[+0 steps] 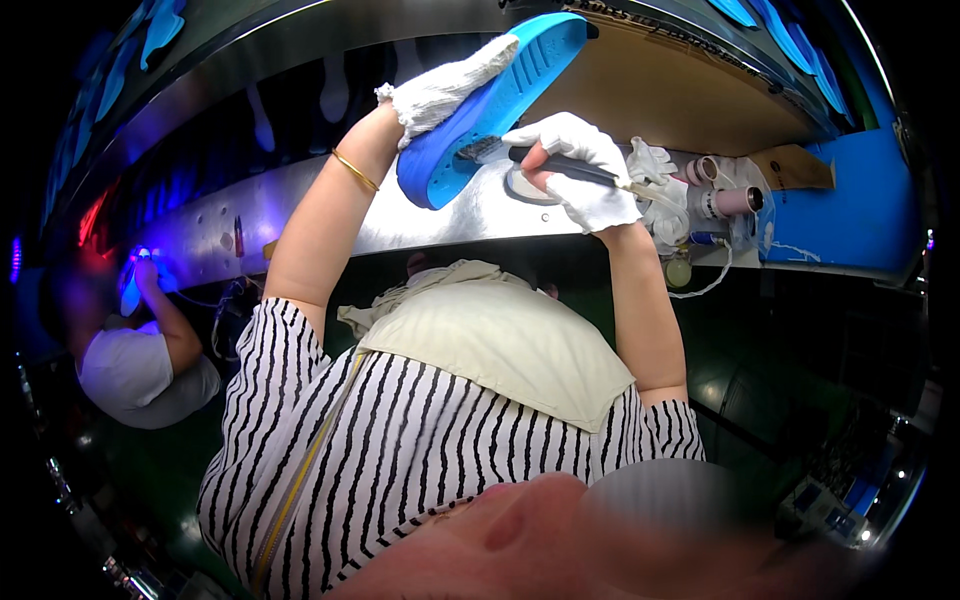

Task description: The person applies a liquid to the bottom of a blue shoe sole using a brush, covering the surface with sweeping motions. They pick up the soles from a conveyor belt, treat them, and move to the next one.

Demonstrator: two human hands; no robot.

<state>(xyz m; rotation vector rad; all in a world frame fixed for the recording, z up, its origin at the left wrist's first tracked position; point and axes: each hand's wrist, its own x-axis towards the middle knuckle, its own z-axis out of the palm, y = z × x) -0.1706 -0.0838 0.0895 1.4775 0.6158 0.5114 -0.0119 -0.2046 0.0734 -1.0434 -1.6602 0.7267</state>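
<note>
L hand [448, 95] clasps blue shoe [500, 105]; R hand [592, 192] pinches black-handled brush [580, 169]: best w/ shoe steady, strokes light, even.

- Head view: head-worn fisheye, above the near side of the metal worktop [385, 222], facing down.
- Range: near the worktop; nearer still to the striped shirt [410, 430], framed below it.
- Field: wide, bending the worktop's front edge.
</note>
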